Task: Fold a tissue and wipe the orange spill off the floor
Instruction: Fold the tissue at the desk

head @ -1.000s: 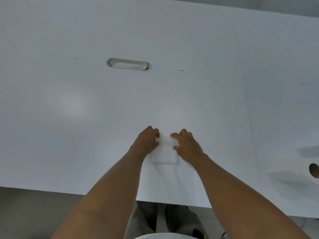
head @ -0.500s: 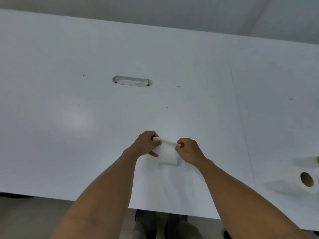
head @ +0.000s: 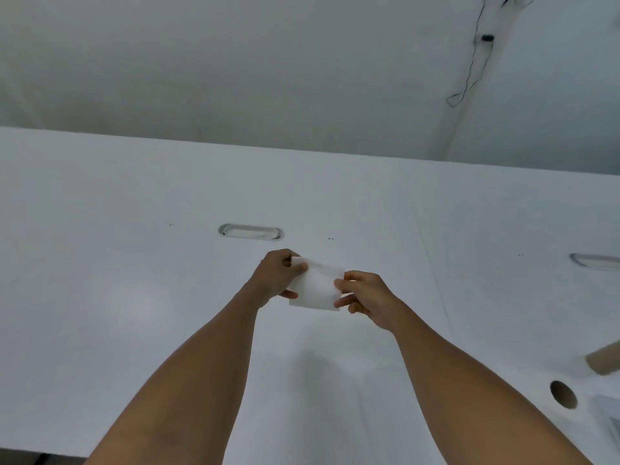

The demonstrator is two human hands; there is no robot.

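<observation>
Your left hand (head: 276, 276) pinches the upper left corner of the folded tissue (head: 317, 286), thumb on the near face and fingers curled behind it, while your right hand (head: 364, 294) pinches the right edge the same way, so both hands grasp the tissue and hold it up off the white table (head: 134, 297), just in front of the oval cable slot (head: 251, 232). The tissue is a small white rectangle, slightly tilted, with its lower edge hanging free between your hands. No writing, brand or label can be read on it or anywhere on the table; the tiny dark dots near the slot are too small to make out. A second slot (head: 595, 261) is cut off by the right edge. At the lower right a white paper roll (head: 567, 394) shows only its dark core hole and part of its side, and a brown piece (head: 604, 362) above it is cropped too much to identify. A thin black cable (head: 471, 67) hangs on the wall behind the table, with a small dark part on it that is blurred. The floor and the orange spill are out of the view.
</observation>
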